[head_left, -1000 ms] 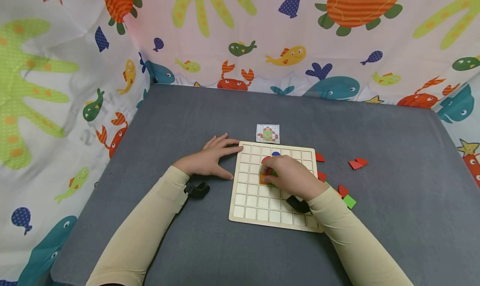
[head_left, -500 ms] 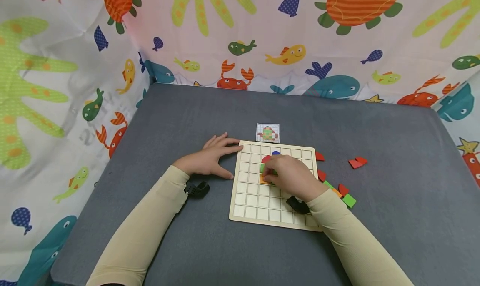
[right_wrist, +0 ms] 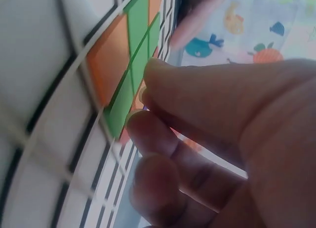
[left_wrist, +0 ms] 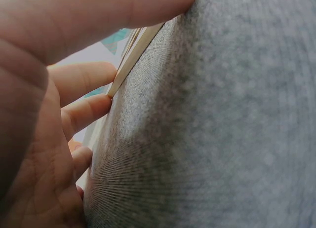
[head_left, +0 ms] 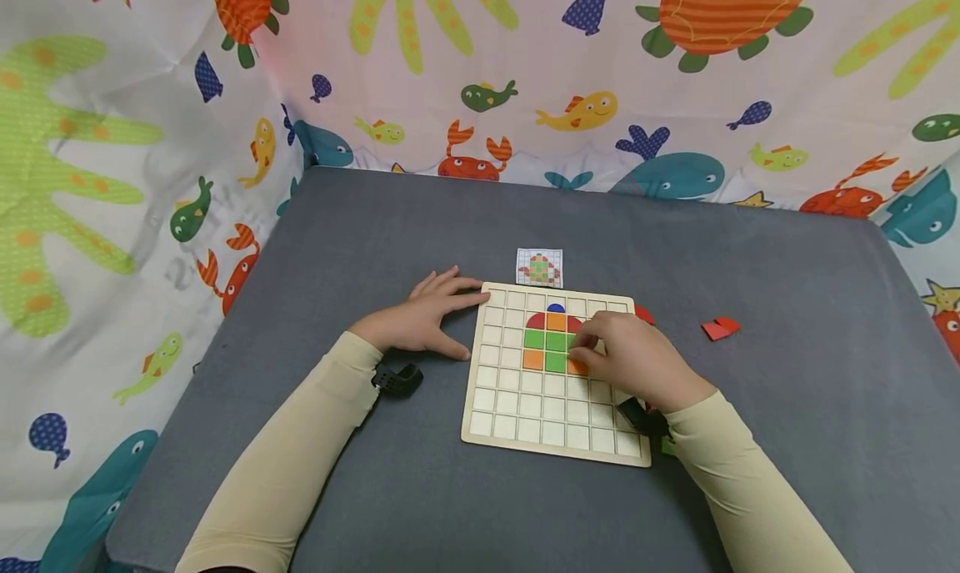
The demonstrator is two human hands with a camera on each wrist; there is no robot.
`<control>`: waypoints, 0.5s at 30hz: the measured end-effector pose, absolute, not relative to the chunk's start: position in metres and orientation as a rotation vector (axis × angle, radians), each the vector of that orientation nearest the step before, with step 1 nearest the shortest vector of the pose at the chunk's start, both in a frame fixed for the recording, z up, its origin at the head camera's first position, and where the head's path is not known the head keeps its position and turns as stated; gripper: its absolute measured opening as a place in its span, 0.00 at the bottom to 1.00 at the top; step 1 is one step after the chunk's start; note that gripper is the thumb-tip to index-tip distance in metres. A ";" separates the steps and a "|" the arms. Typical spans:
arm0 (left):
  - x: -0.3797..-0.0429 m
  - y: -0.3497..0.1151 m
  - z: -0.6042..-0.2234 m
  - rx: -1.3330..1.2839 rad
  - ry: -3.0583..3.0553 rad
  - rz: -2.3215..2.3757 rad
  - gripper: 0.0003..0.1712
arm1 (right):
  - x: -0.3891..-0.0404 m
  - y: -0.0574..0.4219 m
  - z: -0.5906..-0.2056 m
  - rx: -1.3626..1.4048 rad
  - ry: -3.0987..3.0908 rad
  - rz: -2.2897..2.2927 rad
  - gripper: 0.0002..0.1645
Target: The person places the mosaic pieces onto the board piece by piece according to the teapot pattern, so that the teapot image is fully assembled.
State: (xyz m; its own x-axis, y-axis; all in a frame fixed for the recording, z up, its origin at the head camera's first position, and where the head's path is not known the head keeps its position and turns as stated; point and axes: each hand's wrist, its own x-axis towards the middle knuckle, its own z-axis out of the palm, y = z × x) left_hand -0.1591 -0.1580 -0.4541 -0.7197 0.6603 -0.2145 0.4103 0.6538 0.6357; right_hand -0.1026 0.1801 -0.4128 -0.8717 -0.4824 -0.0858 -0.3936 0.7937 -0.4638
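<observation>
A pale wooden grid board [head_left: 510, 402] lies on the grey table. My left hand [head_left: 420, 319] is spread at its left edge, fingertips touching the frame; the left wrist view shows the fingers [left_wrist: 89, 111] reaching that edge. Over the coloured tiles, the thumb and fingers of my right hand [head_left: 637, 356] pinch at a green square tile [right_wrist: 121, 107], which sits slightly tilted beside an orange tile [right_wrist: 106, 60]. Several green squares [head_left: 556, 342], orange squares [head_left: 533, 359], a rounded red piece [head_left: 536, 321] and a blue piece [head_left: 556, 308] fill neighbouring cells.
Behind the board lies a small printed pattern card [head_left: 539, 268]. Two loose red pieces [head_left: 722, 329] are farther right, with another red piece [head_left: 644, 314] by the board's edge. Under my right wrist, a green piece [head_left: 668, 446] is mostly covered. A sea-animal cloth [head_left: 420, 47] surrounds the table.
My right hand has shifted right, from the left green and orange tiles to the right end of the coloured group, uncovering the middle tiles. The left hand stays at the board's edge.
</observation>
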 end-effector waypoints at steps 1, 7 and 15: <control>-0.159 -0.158 -0.454 0.838 2.442 0.785 0.55 | -0.103 0.183 -0.413 -0.674 2.788 -0.655 0.04; -0.159 -0.158 -0.454 0.837 2.444 0.781 0.56 | -0.102 0.198 -0.409 -0.637 2.815 -0.653 0.04; -0.158 -0.158 -0.452 0.836 2.442 0.783 0.56 | -0.100 0.215 -0.404 -0.574 2.809 -0.644 0.04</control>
